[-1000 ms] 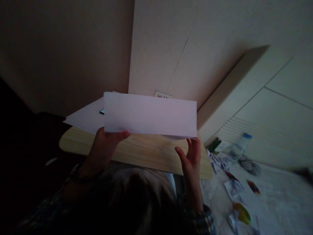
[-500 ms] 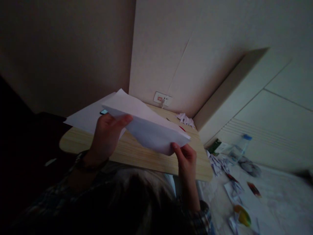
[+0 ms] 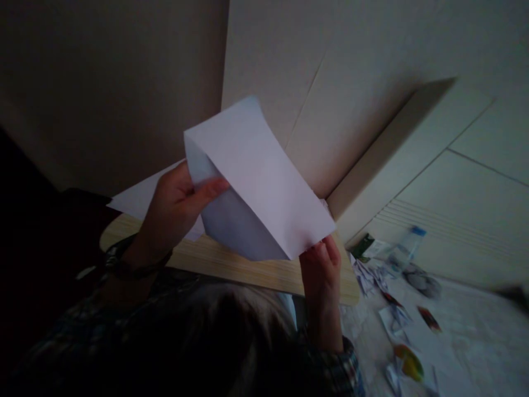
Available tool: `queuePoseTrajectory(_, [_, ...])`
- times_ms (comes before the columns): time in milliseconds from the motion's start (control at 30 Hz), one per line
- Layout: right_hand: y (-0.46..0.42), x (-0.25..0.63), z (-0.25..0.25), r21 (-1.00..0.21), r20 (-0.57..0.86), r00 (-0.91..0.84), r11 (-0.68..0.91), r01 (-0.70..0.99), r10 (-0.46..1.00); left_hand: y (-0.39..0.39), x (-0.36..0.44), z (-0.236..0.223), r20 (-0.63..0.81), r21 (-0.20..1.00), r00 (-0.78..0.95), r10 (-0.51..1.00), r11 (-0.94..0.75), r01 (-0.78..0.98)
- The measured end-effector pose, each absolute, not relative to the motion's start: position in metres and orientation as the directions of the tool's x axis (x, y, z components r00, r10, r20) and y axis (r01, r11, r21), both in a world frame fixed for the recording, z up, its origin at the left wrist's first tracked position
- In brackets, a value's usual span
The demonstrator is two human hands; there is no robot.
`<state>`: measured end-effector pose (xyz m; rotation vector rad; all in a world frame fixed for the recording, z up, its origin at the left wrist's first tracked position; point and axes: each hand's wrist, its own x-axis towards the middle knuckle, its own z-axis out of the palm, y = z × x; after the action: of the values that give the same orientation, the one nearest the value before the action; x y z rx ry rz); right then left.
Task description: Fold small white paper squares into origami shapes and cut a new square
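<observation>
A white sheet of paper (image 3: 264,171), folded over along one long edge, is held up above a small wooden table (image 3: 248,270). My left hand (image 3: 177,201) grips its left side, thumb lying on the shaded folded part. At the lower right corner my right hand (image 3: 323,264) pinches the sheet, its fingertips partly hidden behind the paper. Other white paper (image 3: 142,190) lies on the table's left end, partly covered by my left hand and the raised sheet.
On the pale surface at the right stand a clear bottle with a blue cap (image 3: 418,231) and a green packet (image 3: 362,246). Folded paper pieces (image 3: 366,278) and a yellow-green round thing (image 3: 410,364) lie nearby. A wall (image 3: 281,66) rises behind the table.
The sheet has been raised and tilted, so its broad face now shows and hides the wall socket and phone. My left hand moved slightly up; my right hand shifted a little to the right.
</observation>
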<state>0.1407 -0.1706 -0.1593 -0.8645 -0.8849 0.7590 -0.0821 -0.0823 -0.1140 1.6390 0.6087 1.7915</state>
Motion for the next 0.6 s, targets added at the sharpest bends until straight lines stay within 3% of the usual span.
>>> queuePoseTrajectory(167, [-0.174, 0.143, -0.163, -0.917, 0.309, 0.428, 0.385, -0.101, 0.849, -0.093, -0.088, -0.080, 0.740, 0.643, 0.082, 0.668, -0.737, 0.205])
queuePoseTrajectory(367, [-0.182, 0.141, -0.156, -0.965, 0.256, 0.250, 0.263, 0.006, 0.934, -0.095, -0.081, -0.057, 0.731, 0.570, 0.080, 0.678, -0.670, 0.475])
queuePoseTrajectory(467, [-0.181, 0.143, -0.154, -0.972, 0.235, 0.197, 0.235, 0.022, 0.952, -0.086, -0.076, -0.061, 0.715, 0.543, 0.163, 0.680, -0.686, 0.485])
queuePoseTrajectory(600, [-0.176, 0.149, -0.158, -0.972, 0.229, 0.204, 0.236, -0.010, 0.952, -0.073, -0.069, -0.074, 0.578, 0.584, 0.422, 0.698, -0.715, 0.384])
